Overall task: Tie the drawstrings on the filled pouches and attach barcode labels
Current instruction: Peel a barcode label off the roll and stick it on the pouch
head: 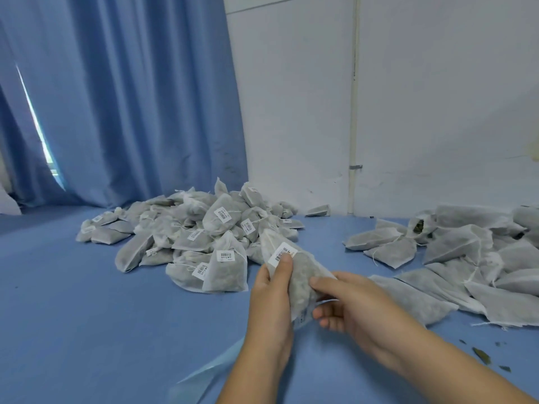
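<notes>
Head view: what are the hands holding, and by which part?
One filled pouch, in both hands. The left hand grips its upper half, thumb on the barcode label; the right hand pinches its lower end.

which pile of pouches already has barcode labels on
The centre pile by the blue curtain, beyond the held pouch: white barcode stickers show on several of its pouches. The right pile shows none.

Matt translucent nonwoven pouch [294,275], smooth paper label [282,253], matt blue tablecloth [87,301]
</notes>
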A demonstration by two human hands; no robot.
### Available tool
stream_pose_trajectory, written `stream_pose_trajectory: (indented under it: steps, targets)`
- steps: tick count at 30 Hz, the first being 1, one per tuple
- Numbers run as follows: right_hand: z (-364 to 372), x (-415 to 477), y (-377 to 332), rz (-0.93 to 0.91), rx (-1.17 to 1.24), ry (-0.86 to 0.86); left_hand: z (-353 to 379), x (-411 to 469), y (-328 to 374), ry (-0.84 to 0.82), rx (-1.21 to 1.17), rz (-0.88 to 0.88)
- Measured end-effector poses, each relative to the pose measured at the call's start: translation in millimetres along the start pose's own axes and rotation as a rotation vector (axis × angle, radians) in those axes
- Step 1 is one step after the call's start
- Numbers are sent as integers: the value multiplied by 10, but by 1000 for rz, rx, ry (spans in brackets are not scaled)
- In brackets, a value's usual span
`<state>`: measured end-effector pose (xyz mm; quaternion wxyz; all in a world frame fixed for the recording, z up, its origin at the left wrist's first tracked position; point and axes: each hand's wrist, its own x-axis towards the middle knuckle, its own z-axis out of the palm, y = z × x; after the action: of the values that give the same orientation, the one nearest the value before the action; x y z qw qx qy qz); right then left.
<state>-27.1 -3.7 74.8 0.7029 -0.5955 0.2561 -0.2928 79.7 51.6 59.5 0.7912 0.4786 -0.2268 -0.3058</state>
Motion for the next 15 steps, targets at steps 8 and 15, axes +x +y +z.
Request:
stream_pose_trajectory:
  steps: [8,15]
  targets:
    - [164,523,-38,46,223,38,-197,255,37,140,-115,111]
    - [670,1364,-815,-147,459,-27,-215,225,87,229,-164,177]
